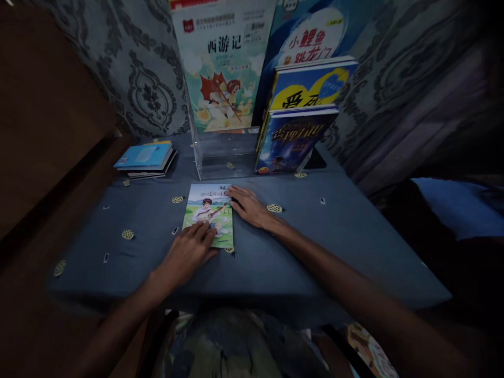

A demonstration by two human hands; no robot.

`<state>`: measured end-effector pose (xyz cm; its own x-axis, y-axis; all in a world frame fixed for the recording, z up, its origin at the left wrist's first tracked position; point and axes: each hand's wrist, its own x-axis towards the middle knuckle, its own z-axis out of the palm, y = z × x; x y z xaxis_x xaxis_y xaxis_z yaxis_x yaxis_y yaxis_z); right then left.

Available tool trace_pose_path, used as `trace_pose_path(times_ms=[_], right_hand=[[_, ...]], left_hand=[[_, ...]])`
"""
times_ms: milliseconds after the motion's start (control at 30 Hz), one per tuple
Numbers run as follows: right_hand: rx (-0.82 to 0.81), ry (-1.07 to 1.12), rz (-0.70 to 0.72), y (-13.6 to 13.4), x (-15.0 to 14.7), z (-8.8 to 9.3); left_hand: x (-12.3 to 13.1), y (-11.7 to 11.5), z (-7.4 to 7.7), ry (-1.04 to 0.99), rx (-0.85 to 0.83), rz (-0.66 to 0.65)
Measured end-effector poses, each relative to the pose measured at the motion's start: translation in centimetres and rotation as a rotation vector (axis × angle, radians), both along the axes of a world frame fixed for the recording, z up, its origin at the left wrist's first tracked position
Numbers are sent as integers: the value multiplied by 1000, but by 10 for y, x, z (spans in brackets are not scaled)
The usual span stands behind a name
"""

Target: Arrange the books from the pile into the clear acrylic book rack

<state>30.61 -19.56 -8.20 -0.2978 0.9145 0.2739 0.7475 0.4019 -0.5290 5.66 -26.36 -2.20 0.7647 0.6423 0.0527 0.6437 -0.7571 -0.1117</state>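
A thin paperback book [209, 209] lies face up near the middle of the table, its cover showing a figure playing a guitar on green grass. My left hand [191, 244] rests on the book's lower left part, fingers stretched over the cover and thumb by the bottom edge. At the upper right corner, my right hand [250, 206] touches the book with its fingertips, palm down and fingers extended. Behind the book stands a clear acrylic book stand [224, 165], holding an upright book [224, 68] with a red-caped figure on its cover.
To the right of the stand, a dark blue book [291, 139] and a blue-and-yellow book [311, 86] stand upright before a larger teal book [315, 31]. A small stack of books [145, 156] lies at the back left. A grey cloth with pineapple prints covers the table [315, 236].
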Motion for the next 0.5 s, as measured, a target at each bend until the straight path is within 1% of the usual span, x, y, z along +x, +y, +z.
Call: trace_pose_path(times_ms=[100, 200, 367, 500], right_hand=[[-12, -24, -15, -8, -4, 5], [-19, -11, -10, -15, -7, 8], [-39, 30, 55, -30, -13, 13], [-35, -5, 133, -53, -25, 18]], left_hand=[[-1, 0, -4, 8, 11, -18], [-5, 2, -3, -24, -26, -58], [-6, 2, -1, -64, -37, -71], [-2, 1, 1, -68, -59, -31]])
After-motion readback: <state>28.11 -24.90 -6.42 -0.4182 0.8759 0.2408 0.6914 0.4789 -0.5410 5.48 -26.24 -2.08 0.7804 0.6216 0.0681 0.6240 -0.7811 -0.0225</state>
